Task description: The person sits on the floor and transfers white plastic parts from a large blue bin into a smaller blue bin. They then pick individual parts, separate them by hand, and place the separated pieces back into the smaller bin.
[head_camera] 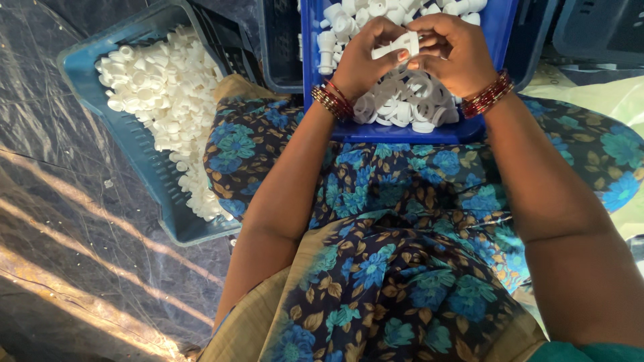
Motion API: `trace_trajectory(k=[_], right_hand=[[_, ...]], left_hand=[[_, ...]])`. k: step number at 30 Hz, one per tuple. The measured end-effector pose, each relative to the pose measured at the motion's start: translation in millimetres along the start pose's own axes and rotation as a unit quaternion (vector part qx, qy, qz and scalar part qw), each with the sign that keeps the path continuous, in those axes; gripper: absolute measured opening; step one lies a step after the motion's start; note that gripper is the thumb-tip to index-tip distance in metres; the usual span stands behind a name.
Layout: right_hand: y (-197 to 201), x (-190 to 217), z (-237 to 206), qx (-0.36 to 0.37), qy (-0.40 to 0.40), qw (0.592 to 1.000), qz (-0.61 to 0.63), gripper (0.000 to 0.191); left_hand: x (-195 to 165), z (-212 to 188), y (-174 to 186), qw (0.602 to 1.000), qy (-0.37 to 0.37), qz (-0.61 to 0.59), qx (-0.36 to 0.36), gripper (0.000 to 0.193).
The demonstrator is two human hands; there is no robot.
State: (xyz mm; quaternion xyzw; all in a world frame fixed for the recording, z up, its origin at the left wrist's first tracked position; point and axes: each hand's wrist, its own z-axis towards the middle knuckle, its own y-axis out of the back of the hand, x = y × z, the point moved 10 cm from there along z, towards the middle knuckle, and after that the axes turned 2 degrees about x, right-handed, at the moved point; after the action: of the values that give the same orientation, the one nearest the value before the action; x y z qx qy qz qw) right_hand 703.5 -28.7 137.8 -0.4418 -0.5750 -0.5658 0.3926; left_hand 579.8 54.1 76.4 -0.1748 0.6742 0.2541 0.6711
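Both my hands meet over a blue tray [500, 40] that rests on my lap and holds several white plastic parts [402, 107]. My left hand [365, 57] pinches one small white plastic piece [397, 47] by its left end. My right hand [453, 53] grips the same piece from the right, fingers curled around it. Red bangles circle both wrists. The rest of the piece is hidden under my fingers.
A second blue crate [137, 144] heaped with white plastic caps [168, 100] lies tilted on the floor at my left. Dark crates [278, 47] stand behind the tray. A dark plastic sheet [74, 255] covers the floor. My lap wears blue flowered cloth.
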Motion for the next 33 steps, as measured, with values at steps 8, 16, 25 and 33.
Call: trace_trajectory(k=[8, 16, 25, 33], right_hand=[[0, -38, -3, 0.002, -0.071, 0.995, -0.073, 0.036], [-3, -4, -3, 0.043, 0.027, 0.994, 0.101, 0.045], [-1, -33, -1, 0.022, -0.074, 0.996, 0.038, 0.027], [4, 1, 2, 0.023, -0.014, 0.999, 0.041, 0.032]], left_hand=[[-4, -1, -4, 0.998, 0.028, -0.052, -0.010, 0.034], [1, -1, 2, 0.996, 0.036, -0.077, -0.034, 0.036], [0, 0, 1, 0.997, 0.026, -0.064, -0.022, 0.034], [-5, -1, 3, 0.999, 0.021, -0.013, -0.025, 0.032]])
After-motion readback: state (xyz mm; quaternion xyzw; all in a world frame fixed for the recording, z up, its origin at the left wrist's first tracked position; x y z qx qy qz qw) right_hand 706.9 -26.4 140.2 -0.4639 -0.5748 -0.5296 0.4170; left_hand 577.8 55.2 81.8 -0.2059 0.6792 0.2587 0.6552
